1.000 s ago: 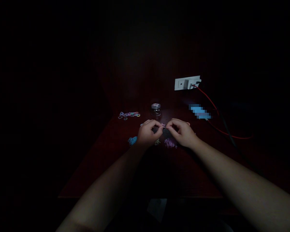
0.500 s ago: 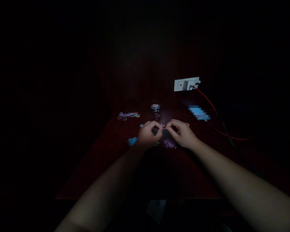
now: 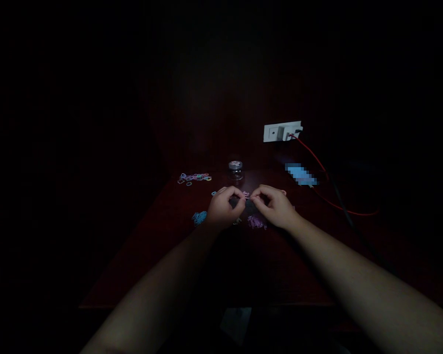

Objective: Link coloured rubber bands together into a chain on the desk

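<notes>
My left hand and my right hand meet over the middle of the dark table, each closed in a pinch with the fingertips nearly touching. Whatever lies between the fingertips is too small and dim to make out. Just behind them show some pink bands. Below the right hand is a heap of purple rubber bands. A bunch of blue rubber bands rests left of my left hand. Pale yellowish bands are partly hidden beside the left hand.
Mixed coloured bands lie scattered at the back left. A small clear jar with a lid stands at the back. To the right, a phone with a blurred screen joins a red cable running from a charger in the wall socket.
The fingertips of both hands have come slightly closer together, the right one shifting left. The whole view has moved a little.
</notes>
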Tool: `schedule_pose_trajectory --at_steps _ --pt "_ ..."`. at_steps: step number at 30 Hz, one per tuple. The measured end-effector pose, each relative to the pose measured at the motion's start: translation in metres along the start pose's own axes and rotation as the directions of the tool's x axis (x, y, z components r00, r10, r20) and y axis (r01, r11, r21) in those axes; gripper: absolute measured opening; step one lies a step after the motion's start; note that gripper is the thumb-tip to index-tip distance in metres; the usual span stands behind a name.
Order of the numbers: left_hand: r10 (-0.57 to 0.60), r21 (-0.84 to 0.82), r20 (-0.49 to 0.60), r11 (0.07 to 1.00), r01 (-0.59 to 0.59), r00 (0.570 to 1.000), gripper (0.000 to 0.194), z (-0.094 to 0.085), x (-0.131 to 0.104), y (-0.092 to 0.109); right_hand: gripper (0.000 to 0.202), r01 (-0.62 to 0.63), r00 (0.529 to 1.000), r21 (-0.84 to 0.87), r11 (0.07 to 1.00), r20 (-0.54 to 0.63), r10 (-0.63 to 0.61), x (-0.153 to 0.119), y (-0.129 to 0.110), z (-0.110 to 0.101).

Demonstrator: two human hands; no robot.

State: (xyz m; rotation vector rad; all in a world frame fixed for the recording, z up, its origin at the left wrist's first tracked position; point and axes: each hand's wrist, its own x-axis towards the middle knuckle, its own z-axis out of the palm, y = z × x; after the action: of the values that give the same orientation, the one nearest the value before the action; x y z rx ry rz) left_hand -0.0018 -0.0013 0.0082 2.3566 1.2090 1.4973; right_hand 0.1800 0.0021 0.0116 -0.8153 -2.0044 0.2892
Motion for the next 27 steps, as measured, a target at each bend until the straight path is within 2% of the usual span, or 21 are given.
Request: schedule_pose_trajectory --at_steps 4,7,9,11,21,27 --pt "0.005 -0.002 0.014 1.0 -0.005 1.0 0.003 -0.001 0.0 -0.002 0.01 -0.01 1.0 -0.004 1.0 0.013 0.01 0.002 0.0 -0.005" --pt "0.05 -0.006 0.095 0.999 -0.05 0.994 0.002 -0.002 0.0 -0.002 0.011 -0.025 0.99 0.028 0.999 0.141 0.02 0.003 0.004 -0.012" --pt "0.091 -0.009 0.166 0.996 -0.09 0.982 0.002 -0.003 -0.001 -0.002 0.011 -0.065 0.968 0.036 0.997 0.244 0.055 0.003 0.008 -0.016" --pt "0.113 -0.013 0.211 0.993 -0.113 0.971 0.001 -0.003 -0.001 -0.003 0.012 -0.101 0.95 0.019 0.995 0.299 0.091 0.002 0.012 -0.019" --pt "0.098 -0.008 0.224 0.995 -0.098 0.97 0.003 0.001 -0.002 -0.01 0.012 -0.129 0.944 0.049 0.99 0.311 0.108 0.002 0.018 -0.019" --pt "0.061 -0.041 0.286 0.998 -0.052 0.956 0.004 0.0 -0.004 -0.01 0.012 -0.204 0.887 -0.055 0.977 0.413 0.209 0.004 0.022 -0.028"
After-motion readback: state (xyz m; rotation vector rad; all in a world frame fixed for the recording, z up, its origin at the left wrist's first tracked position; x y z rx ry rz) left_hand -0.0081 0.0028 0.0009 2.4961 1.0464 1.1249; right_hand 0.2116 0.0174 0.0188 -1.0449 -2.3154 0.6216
